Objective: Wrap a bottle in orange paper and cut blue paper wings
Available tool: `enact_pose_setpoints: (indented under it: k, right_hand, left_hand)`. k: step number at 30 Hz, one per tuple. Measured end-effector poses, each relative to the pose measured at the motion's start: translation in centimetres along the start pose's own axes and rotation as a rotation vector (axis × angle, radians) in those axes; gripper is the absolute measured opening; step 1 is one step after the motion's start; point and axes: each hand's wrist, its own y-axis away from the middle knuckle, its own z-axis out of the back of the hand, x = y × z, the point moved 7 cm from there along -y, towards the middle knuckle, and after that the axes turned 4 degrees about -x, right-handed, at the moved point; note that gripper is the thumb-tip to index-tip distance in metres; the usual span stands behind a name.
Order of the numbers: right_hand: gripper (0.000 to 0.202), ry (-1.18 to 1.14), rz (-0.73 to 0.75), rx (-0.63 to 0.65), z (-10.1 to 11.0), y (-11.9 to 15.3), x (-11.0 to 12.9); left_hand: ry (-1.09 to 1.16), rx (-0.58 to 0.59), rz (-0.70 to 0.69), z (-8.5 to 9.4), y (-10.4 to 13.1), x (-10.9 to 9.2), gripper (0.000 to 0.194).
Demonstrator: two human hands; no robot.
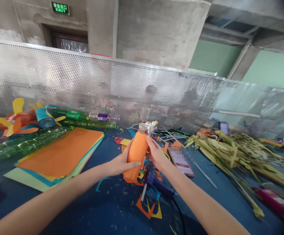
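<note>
Orange-wrapped bottle (138, 148): one, sheathed in orange paper, clear neck (146, 128) exposed at the far end; held tilted over the middle of the blue table (83, 209). Whether its base touches the surface: cannot tell. Risk: paper creasing or slipping round the smooth plastic, should the grip tighten or twist.

Left hand (119, 164): closed about the lower part, thumb laid across the front. Risk: a dent in the wrap from thumb pressure.

Right hand (156, 152): gripping the upper side, fingertips by the shoulder. Risk: the bottle swinging or dropping, should either hand let go.

Glue gun (158, 184): blue, lying just beside the bottle's base and below the right forearm, a white glue stick (144, 192) at its near side. Hot or cold: cannot tell. Risk: a burn or a glue smear, if hot and brushed.

Black cable (180, 213): running toward the near edge, near the right forearm. Risk: a snag dragging the gun.

Paper offcuts (145, 209): orange and yellow, loose around the gun. Risk: sticking to stray glue.

Phone (182, 162): screen up, right of the bottle. Risk: a knock.

Paper stack (63, 151): orange uppermost, left. Risk: sheets skewed by a sweeping left forearm.
</note>
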Motion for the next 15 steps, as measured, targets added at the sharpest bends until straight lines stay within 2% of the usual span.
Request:
enact_pose_setpoints:
  k: [4, 7, 11, 15]
  right_hand:
    - [0.043, -0.005, -0.034, -0.006, -0.3, 0.3, 0.2]
    - [0.044, 0.012, -0.055, -0.003, -0.5, 0.6, 0.4]
    - [0.041, 0.024, -0.025, 0.065, -1.0, 0.8, 0.6]
    - [0.055, 0.025, -0.067, 0.13, -1.3, 1.0, 0.4]
  left_hand:
    - [0.008, -0.003, -0.019, 0.0, 0.0, 0.3, 0.097]
    - [0.052, 0.018, 0.02, -0.1, 0.1, 0.5, 0.099]
    - [0.19, 0.017, 0.133, -0.1, 0.2, 1.0, 0.098]
    - [0.265, 0.002, 0.146, 0.0, 0.2, 1.1, 0.095]
